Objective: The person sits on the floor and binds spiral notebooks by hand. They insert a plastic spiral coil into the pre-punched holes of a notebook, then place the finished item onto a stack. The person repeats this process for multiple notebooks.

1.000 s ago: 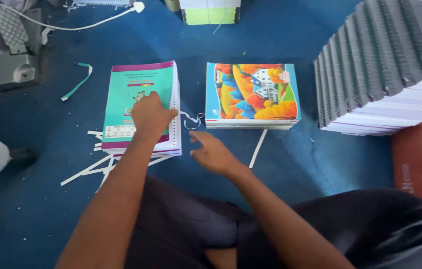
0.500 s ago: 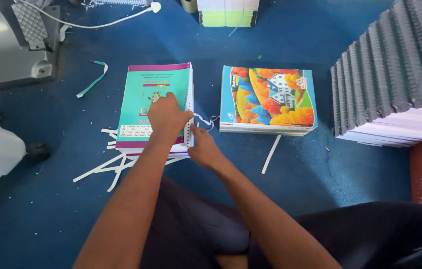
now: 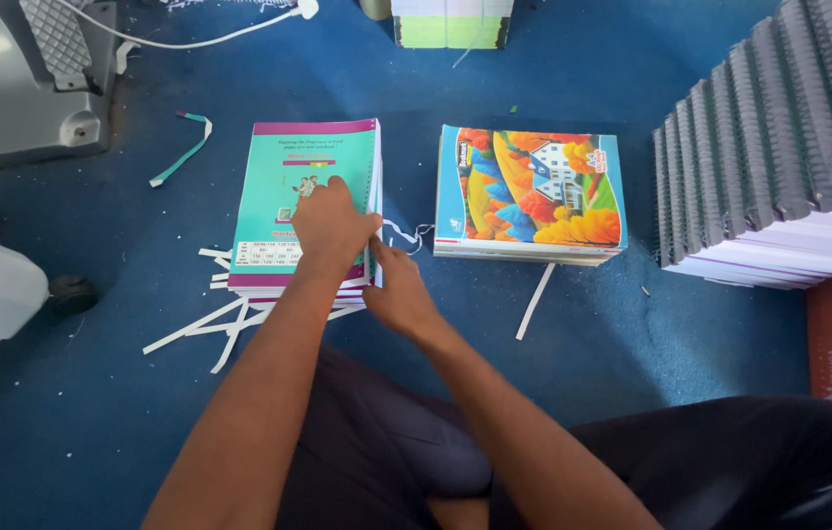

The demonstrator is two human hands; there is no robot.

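Left of the teal stack, a grey machine and loose paper strips sat on the blue carpet. The left hand lay flat, pinning the glossy cover; the right hand pinched its right edge, probably squaring pages. Right of it: a colourful stack, then spiral-bound books.
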